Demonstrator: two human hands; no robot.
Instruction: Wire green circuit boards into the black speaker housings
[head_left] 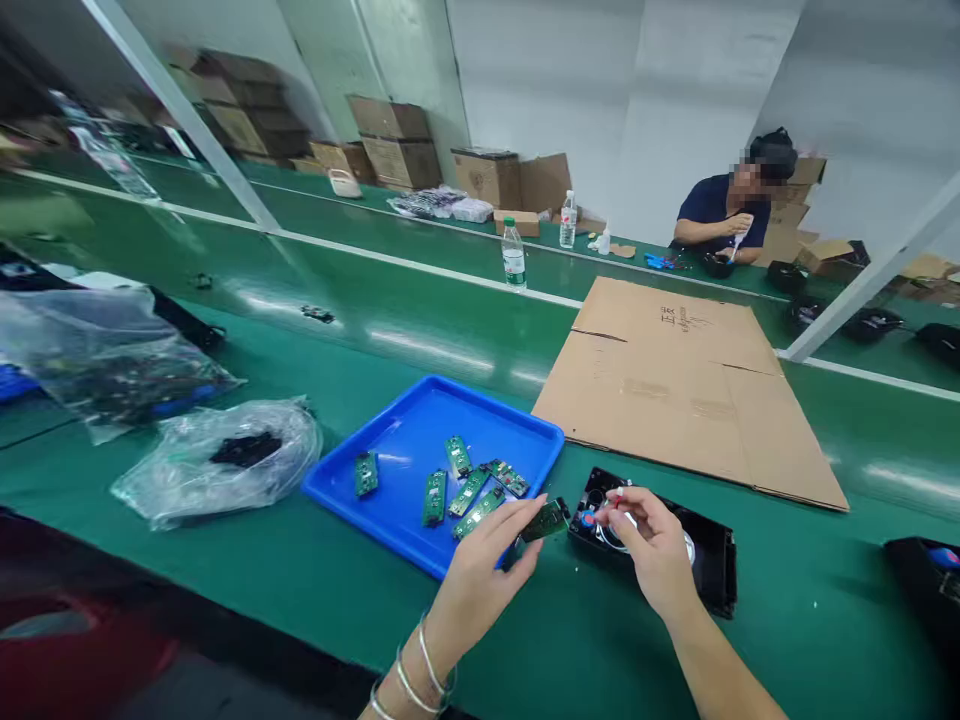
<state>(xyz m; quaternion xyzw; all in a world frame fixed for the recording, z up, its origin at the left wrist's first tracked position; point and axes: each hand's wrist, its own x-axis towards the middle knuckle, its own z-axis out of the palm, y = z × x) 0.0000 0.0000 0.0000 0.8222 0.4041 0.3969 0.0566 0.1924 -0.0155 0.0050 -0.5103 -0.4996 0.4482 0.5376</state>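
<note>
left hand [480, 575] holds a circuit board [546, 521]; blue tray [409, 425] holds more boards [433, 497]

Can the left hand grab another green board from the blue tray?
Probably not easily: the left hand holds a board. If it let go, the boards in the tray lie close, with no lid.

Open green tabletop [592, 640] betw. my wrists, nearest me; speaker-box shell [709, 560] blocks fwd on R, blue tray's [397, 420] raised rim on L, flat cardboard [675, 390] beyond.
</note>
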